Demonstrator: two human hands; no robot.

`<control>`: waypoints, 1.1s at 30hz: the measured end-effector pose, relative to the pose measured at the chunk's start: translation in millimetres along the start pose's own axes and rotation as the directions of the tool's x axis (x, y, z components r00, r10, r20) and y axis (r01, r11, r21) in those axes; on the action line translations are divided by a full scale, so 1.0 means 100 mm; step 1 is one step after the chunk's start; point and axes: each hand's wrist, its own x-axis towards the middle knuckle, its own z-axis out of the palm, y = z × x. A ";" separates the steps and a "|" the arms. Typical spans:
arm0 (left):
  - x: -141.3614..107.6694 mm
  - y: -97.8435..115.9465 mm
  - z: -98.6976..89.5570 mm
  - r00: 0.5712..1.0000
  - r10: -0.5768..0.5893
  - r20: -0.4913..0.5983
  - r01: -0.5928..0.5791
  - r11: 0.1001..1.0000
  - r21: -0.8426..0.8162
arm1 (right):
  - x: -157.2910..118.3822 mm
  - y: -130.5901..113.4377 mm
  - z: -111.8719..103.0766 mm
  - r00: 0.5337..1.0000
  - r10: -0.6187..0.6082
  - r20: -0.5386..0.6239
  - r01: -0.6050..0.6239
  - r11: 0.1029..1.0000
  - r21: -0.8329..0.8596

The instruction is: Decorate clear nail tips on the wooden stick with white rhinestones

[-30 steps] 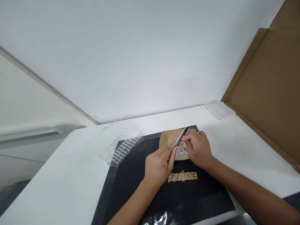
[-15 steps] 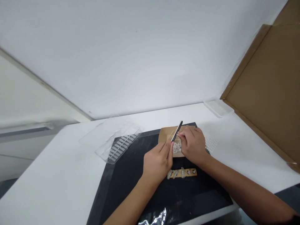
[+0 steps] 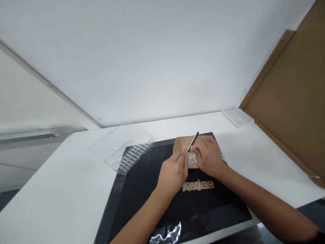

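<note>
My left hand is closed around the lower end of a slim dark nail file with a pale edge, which slants up and to the right. My right hand is pinched, its fingertips against the file's right side; anything between them is too small to make out. Beneath both hands lies a tan card with a small heap of whitish pieces. Nearer to me, a yellowish strip bears several clear nail tips, some standing up, and small shiny dots toward its right end.
A black mat lies on the white table. Left of the hands rests a clear tray of nail tips. Behind my right hand is a sheet of small white squares. A shallow clear container stands by the cardboard panel.
The hands stay close together on the file, with the left hand shifted slightly up and right. The whole view has moved a little; nothing was picked up or let go.
</note>
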 end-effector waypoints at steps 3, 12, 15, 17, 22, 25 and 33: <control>-0.01 0.02 0.01 1.000 -0.025 -0.010 0.025 1.000 0.008 | 0.00 0.01 0.01 0.997 0.056 -0.050 -0.057 0.998 -0.006; -0.02 0.05 0.02 0.999 -0.046 0.001 0.046 0.999 -0.021 | 0.04 0.00 0.01 0.997 0.057 -0.048 -0.057 0.998 0.009; -0.01 0.06 0.02 0.999 -0.038 -0.020 0.037 0.998 -0.054 | 0.04 -0.05 -0.08 1.000 -0.012 -0.011 0.013 0.999 0.048; -0.01 0.06 0.02 0.998 -0.046 -0.043 0.043 0.997 -0.059 | 0.04 -0.05 -0.14 1.000 -0.010 -0.026 0.011 0.999 0.043; 0.01 0.07 0.01 0.995 -0.066 -0.073 0.060 0.994 -0.086 | 0.03 0.05 -0.16 0.998 0.031 -0.059 -0.030 0.999 0.021; 0.01 0.10 0.00 0.995 -0.056 -0.087 0.047 0.993 -0.110 | 0.02 0.08 -0.10 0.997 0.042 -0.066 -0.041 0.999 0.026; 0.00 0.10 0.01 0.995 -0.055 -0.082 0.049 0.996 -0.076 | 0.03 0.02 -0.06 0.998 -0.026 -0.056 0.025 1.000 -0.006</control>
